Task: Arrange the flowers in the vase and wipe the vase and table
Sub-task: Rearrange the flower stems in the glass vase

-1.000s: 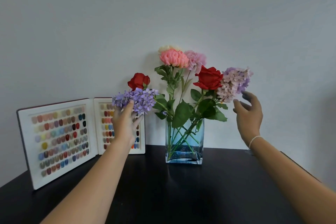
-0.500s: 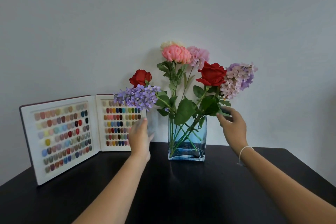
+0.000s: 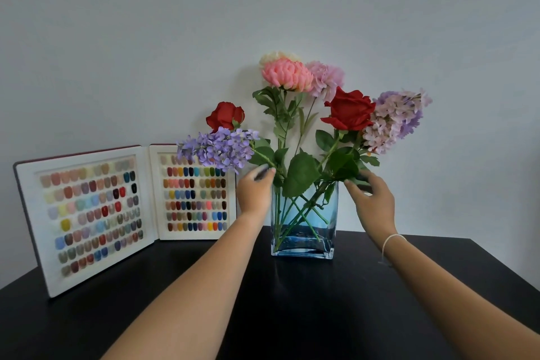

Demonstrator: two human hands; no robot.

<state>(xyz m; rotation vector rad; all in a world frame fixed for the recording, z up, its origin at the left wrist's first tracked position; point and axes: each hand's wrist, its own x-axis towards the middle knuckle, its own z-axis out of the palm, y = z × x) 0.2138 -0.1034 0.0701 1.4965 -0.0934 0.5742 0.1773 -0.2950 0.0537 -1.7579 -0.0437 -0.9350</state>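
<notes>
Landmark: the glass vase, a square blue-tinted one standing on the dark bench, near its back edge against the wall.
Flowers: all stems sit in the vase and cross inside it, so the heads fan outward; the pink bloom stands highest above it, the large red rose and the pale lilac spray lean out to its right, the purple spray and the small red rose to its left.
Left hand: just left of the vase's rim, fingertips drawn together in a pinch on the stem of the purple spray, probably to set its angle where a small move swings the whole head.
Right hand: just right of the rim, fingers half curled among the lower leaves and stems; whether it grips a stem I cannot tell, as leaves hide the fingertips.
Why low: holding stems at the rim steers the heads without crushing petals.
Task stage: judged to be arranging; no cloth shows, so wiping seems not yet begun.
Beside: an open colour sample book stands left of the vase, close under the purple spray.
Risk: a hard tug on a stem could tip the vase.
</notes>
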